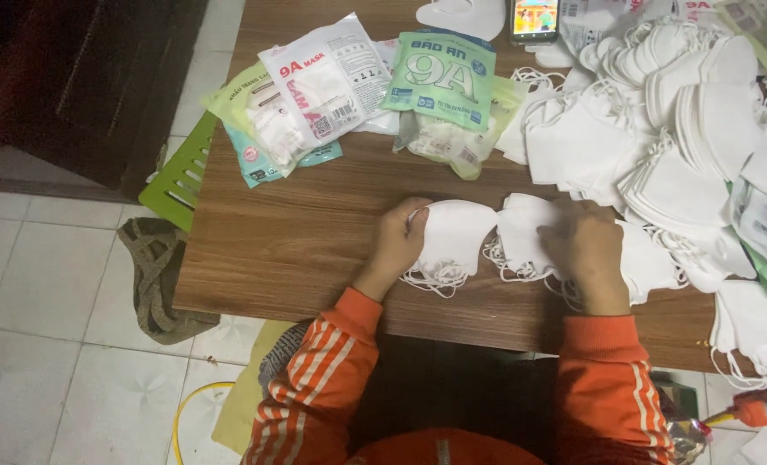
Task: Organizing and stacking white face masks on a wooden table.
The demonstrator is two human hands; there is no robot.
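Both hands, left hand point(398, 243) and right hand point(586, 250), grip folded white masks point(457, 237); sealed packets point(439, 82) probably hold more masks.

Left hand point(398, 244) is gripping the edge of a folded white mask point(454, 237) lying on the wooden table point(297, 232); right hand point(586, 250) is resting on a second white mask point(525, 228) just beside it. Mask heap point(685, 129) is sitting right, packets point(349, 86) behind, phone point(535, 17) at the far edge.
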